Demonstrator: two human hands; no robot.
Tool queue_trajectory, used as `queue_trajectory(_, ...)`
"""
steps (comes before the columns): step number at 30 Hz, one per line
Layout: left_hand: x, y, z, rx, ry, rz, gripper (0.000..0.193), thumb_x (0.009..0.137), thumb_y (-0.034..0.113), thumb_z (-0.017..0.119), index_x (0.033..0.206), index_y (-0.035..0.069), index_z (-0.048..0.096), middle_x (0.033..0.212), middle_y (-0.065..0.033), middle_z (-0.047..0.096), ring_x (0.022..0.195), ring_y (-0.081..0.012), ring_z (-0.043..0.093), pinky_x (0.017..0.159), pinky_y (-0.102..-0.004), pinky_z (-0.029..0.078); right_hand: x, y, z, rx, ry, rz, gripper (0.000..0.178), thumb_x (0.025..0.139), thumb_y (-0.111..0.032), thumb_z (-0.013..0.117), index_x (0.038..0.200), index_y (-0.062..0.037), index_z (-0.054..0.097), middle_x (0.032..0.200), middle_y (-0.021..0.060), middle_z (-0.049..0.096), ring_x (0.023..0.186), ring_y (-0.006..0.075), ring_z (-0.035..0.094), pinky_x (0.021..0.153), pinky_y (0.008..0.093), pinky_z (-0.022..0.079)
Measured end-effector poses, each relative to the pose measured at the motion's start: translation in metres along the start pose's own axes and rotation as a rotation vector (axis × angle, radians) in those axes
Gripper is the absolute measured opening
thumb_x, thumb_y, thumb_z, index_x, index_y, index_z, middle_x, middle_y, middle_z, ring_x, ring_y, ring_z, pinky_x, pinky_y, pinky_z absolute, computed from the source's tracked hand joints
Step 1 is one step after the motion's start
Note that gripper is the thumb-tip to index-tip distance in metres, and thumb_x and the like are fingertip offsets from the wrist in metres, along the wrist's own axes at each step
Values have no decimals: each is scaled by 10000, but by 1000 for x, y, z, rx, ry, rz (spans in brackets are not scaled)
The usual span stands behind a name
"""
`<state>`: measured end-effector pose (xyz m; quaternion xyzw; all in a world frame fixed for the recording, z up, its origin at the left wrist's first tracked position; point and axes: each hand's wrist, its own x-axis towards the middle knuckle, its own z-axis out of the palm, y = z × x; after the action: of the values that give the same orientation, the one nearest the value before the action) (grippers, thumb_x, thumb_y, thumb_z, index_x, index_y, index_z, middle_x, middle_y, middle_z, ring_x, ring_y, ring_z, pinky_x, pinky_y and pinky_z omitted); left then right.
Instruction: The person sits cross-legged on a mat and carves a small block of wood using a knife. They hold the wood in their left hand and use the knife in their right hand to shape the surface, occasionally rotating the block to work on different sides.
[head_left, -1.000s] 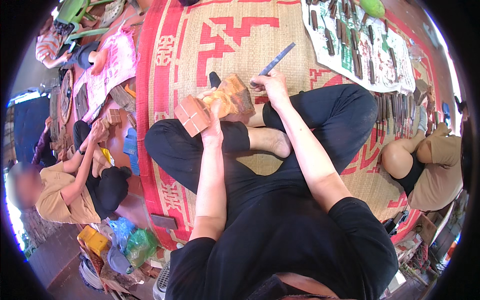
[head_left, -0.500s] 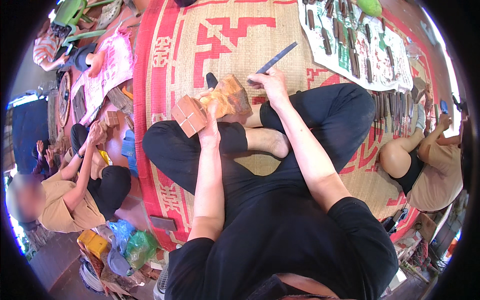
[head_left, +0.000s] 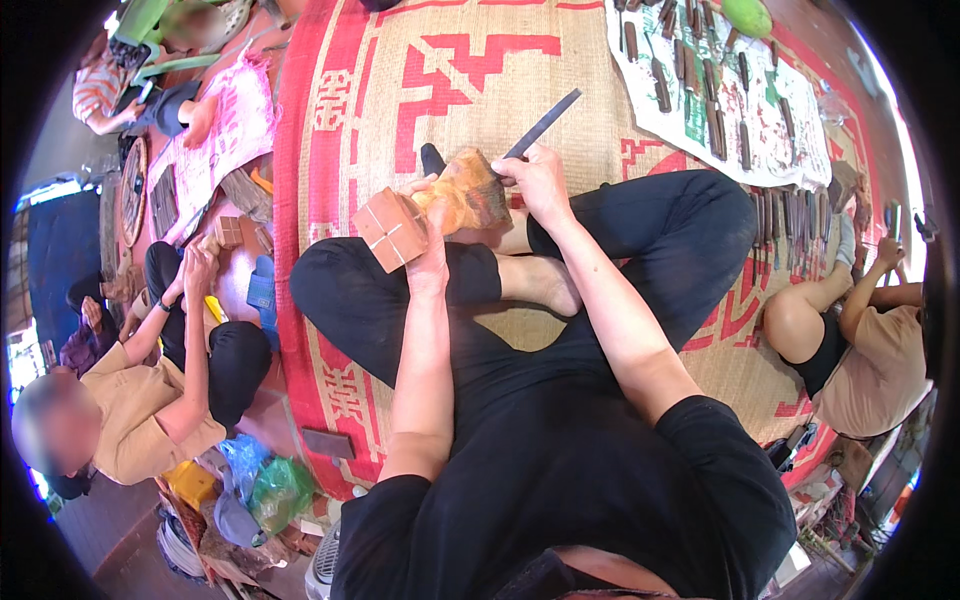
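A carved piece of yellowish-brown wood (head_left: 468, 195), with darker patches on its right end, lies across my lap in front of my shin. My left hand (head_left: 430, 258) is closed around its left part, where a squared reddish-brown block end (head_left: 388, 232) with pale crossed lines faces me. Between the thumb and fingers of my right hand (head_left: 543, 187) is a long, flat, dark file (head_left: 546, 122), slanting up to the right. Its lower end is close to the wood's right end; whether they touch I cannot tell.
I sit cross-legged on a red-and-straw woven mat (head_left: 480, 75). Many wood-handled tools lie on a white cloth (head_left: 805, 150) at the far right, with a row of more tools (head_left: 785, 220) below it. Co-workers sit at left and right. Plastic bags (head_left: 280, 492) lie lower left.
My right hand has moved slightly left and down with the file, bringing it nearer the carved wood. The wood has shifted a little to the right, still in my left hand.
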<state>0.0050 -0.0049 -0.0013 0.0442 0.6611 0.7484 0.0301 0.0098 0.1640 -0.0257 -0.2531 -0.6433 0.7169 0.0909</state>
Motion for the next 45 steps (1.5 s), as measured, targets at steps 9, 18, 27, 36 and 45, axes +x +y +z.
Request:
queue_trajectory(9, 0, -4, -4, -92, 48, -36, 364, 804, 8, 622, 1123, 74, 461, 1115, -81, 536, 1088, -184, 490, 965, -364, 377, 3, -3, -4, 152, -20, -95, 133, 722, -110, 693, 797, -4, 666, 727, 36, 645, 651, 95, 577, 627, 245, 459)
queue_trajectory(18, 0, -7, -6, -78, 65, -48, 356, 804, 10, 623, 1116, 70, 462, 1109, -89, 538, 1084, -190, 496, 965, -365, 376, 17, 11, -13, 265, 75, 30, 99, 720, -79, 663, 759, 4, 626, 670, 65, 637, 591, 110, 598, 578, 245, 488)
queue_trajectory(27, 1, -7, -4, -131, 55, -17, 344, 802, 15, 625, 1104, 68, 470, 1102, -85, 536, 1084, -186, 495, 968, -365, 372, 12, 9, 6, 255, -111, 60, 140, 728, -83, 677, 814, 24, 647, 699, 76, 643, 630, 112, 601, 585, 240, 474)
queue_trajectory(36, 2, -13, -7, -29, 80, 41, 269, 814, 17, 593, 1064, 54, 503, 1083, -92, 563, 1013, -171, 537, 913, -332, 436, 14, -2, 3, 242, -51, -11, 113, 716, -108, 695, 771, -19, 653, 696, 50, 650, 612, 99, 579, 580, 243, 456)
queue_trajectory(45, -1, -2, -2, -107, 32, -48, 341, 813, 33, 623, 1111, 56, 459, 1125, -90, 527, 1088, -175, 483, 974, -357, 368, 22, 5, 2, 287, -2, 81, 112, 723, -79, 673, 784, 4, 631, 687, 77, 643, 585, 142, 614, 541, 260, 484)
